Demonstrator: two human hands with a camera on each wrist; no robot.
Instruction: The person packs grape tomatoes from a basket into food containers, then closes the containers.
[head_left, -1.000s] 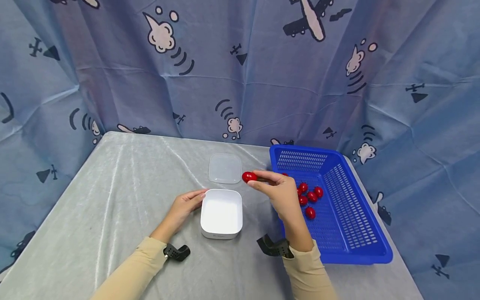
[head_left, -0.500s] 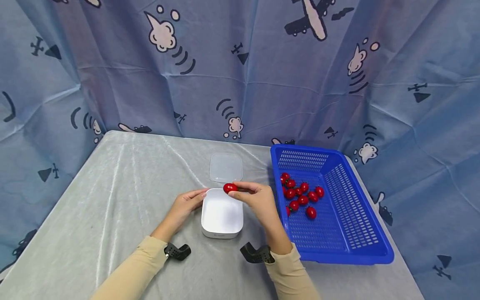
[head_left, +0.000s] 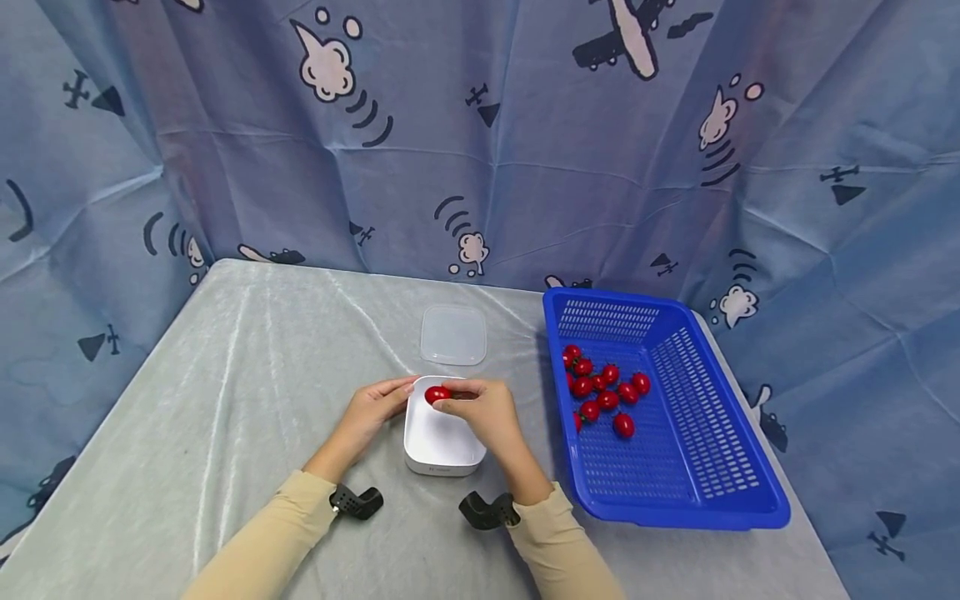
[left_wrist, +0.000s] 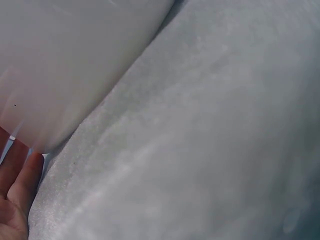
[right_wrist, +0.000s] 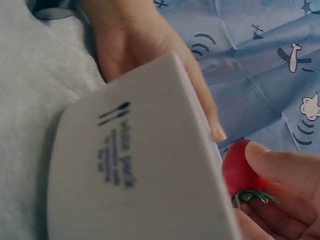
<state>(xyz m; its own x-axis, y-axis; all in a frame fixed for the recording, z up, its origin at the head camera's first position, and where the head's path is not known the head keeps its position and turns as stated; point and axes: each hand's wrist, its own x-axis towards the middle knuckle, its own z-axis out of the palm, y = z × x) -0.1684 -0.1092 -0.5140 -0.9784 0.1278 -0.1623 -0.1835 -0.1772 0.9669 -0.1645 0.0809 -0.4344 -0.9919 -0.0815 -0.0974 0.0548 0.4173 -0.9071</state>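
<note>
A white square food container (head_left: 444, 442) stands on the cloth-covered table, its top uncovered and its inside bare apart from what is held over it. My left hand (head_left: 370, 415) rests against its left side with straight fingers, as the left wrist view also shows with the fingers (left_wrist: 29, 172) at the white wall. Over the container's far part, my right hand (head_left: 487, 410) pinches a red cherry tomato (head_left: 437, 395) between thumb and fingers. In the right wrist view the tomato (right_wrist: 241, 167) shows its green stem end, close beside the container's rim.
Behind the container lies a clear square lid (head_left: 453, 335). To the right stands a blue plastic basket (head_left: 675, 492) with several cherry tomatoes (head_left: 608, 400) grouped toward its left side. A blue patterned curtain (head_left: 405, 150) hangs behind the table.
My right hand has carried the cherry tomato leftward, from beside the basket to over the container. The left hand has stayed at the container's side.
</note>
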